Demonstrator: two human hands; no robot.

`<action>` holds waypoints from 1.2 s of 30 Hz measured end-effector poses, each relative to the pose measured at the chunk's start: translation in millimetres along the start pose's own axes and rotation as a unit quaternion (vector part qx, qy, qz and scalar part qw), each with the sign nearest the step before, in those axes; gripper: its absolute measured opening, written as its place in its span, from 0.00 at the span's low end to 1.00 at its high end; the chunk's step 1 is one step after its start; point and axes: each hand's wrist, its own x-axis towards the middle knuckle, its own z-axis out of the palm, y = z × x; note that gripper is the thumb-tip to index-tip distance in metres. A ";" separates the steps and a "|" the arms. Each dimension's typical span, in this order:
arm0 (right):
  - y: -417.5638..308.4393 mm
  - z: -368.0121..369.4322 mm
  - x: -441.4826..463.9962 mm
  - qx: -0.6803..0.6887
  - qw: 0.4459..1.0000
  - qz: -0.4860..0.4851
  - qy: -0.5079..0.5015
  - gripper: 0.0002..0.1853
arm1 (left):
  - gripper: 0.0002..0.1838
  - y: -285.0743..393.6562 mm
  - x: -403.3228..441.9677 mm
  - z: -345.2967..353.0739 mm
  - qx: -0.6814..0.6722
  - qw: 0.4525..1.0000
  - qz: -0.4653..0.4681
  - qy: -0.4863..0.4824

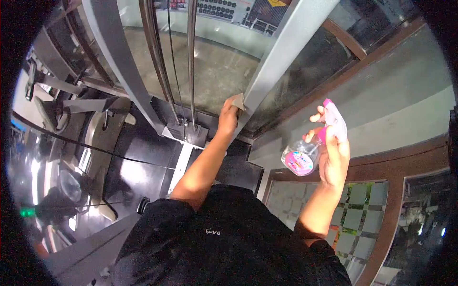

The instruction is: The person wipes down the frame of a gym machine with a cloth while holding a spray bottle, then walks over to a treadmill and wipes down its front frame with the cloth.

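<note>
My left hand (228, 117) is closed around a folded beige cloth (237, 101), which touches the edge of a grey metal post (272, 66). On the right, my right hand (335, 155) grips a clear spray bottle (300, 159) by its neck. The bottle has a pink and white spray head and a colourful label, and it is tilted. Some fingers of that hand are near the pink trigger. The bottle is held apart from the post, in front of a pale wall.
Two upright guide rods (192, 62) with a cable stand inside the metal frame, left of my left hand. Gym equipment (98, 128) stands on the dark floor (136, 167) at left. A brown-framed window with frosted squares (355, 219) is at lower right.
</note>
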 end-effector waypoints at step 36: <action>40.8 9.7 -26.4 -0.018 0.987 0.061 0.148 0.32 | 0.22 47.1 47.3 61.8 -0.147 0.977 -0.044 -0.148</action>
